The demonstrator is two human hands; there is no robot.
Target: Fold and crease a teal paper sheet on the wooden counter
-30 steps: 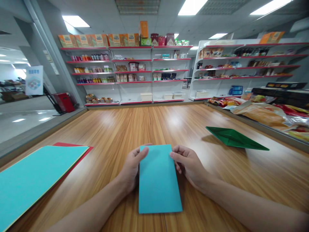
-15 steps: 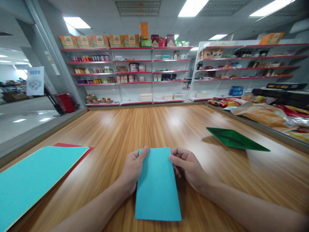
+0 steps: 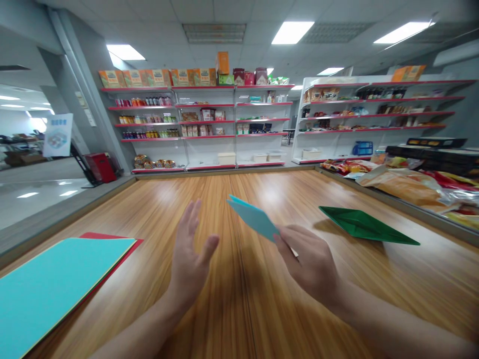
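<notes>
A folded sheet of light blue paper (image 3: 253, 218) is raised above the wooden table (image 3: 209, 309), tilted, with its layers slightly parted at the far end. My right hand (image 3: 312, 257) pinches its near right end between thumb and fingers. To the left of the paper, my left hand (image 3: 190, 254) is in the air with its fingers stretched and thumb apart, touching nothing. Off to the right lies a green folded paper boat (image 3: 368, 225). A stack of coloured paper (image 3: 63, 284) rests at the left, blue on top, with red and yellow edges peeking out.
Snack bags (image 3: 404, 187) and black boxes (image 3: 430, 155) lie beyond the table's right edge. Behind the table stand shelves (image 3: 204, 149) stocked with boxes, bottles and packets. A red box (image 3: 100, 167) and a sign (image 3: 58, 135) are at the far left.
My left hand has let go of the blue paper and opened to the left. My right hand has lifted and turned the paper, which was upright between both hands. The view has tipped slightly upward.
</notes>
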